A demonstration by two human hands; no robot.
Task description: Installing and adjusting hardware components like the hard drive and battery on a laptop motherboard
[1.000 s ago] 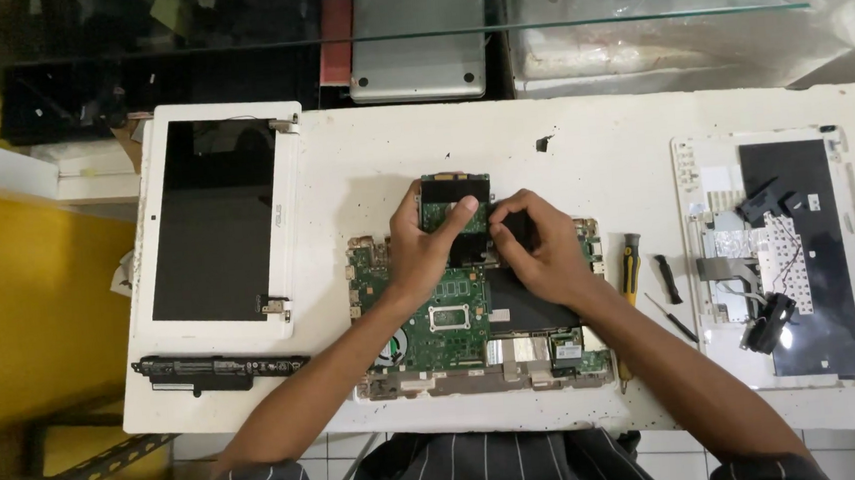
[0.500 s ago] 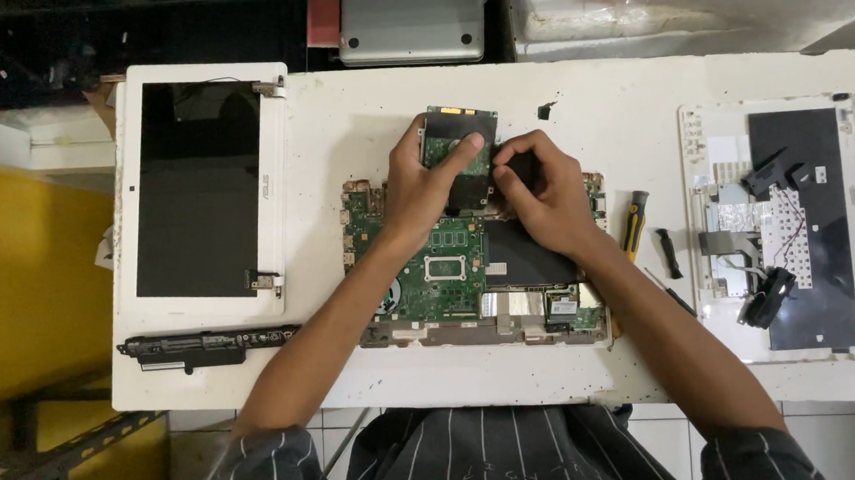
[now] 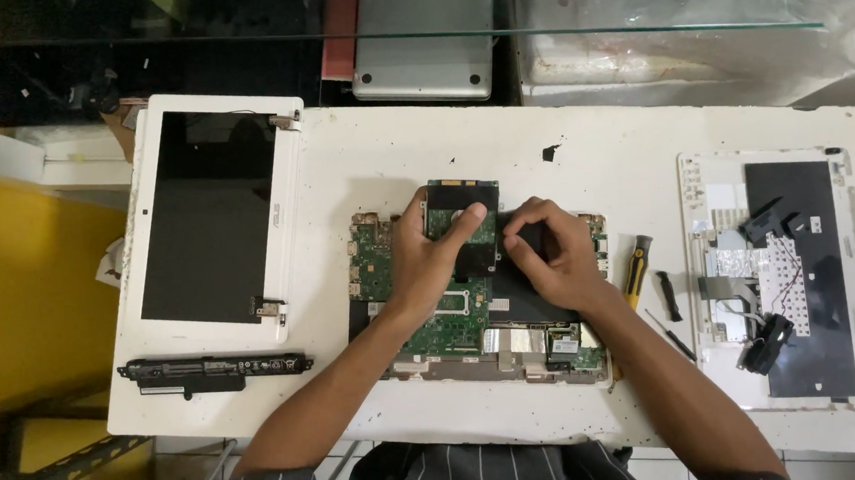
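A green laptop motherboard [image 3: 441, 321] lies in its white base in the middle of the white table [image 3: 582, 149]. At its upper edge sits a dark hard drive [image 3: 463, 217] with a green board face. My left hand [image 3: 427, 255] grips the drive's left side, thumb across its face. My right hand [image 3: 549, 257] rests on the black part just right of the drive, fingers curled and pressing down.
A white laptop screen lid [image 3: 210, 215] lies at the left, a long black battery [image 3: 214, 367] below it. Right of the board lie a yellow-handled tool [image 3: 634, 268], a small black piece [image 3: 666, 293] and a thin screwdriver [image 3: 671, 333]. A keyboard cover [image 3: 786, 275] lies far right.
The view has shifted slightly. Both hands stay on the hard drive and the board, with only small finger movement.
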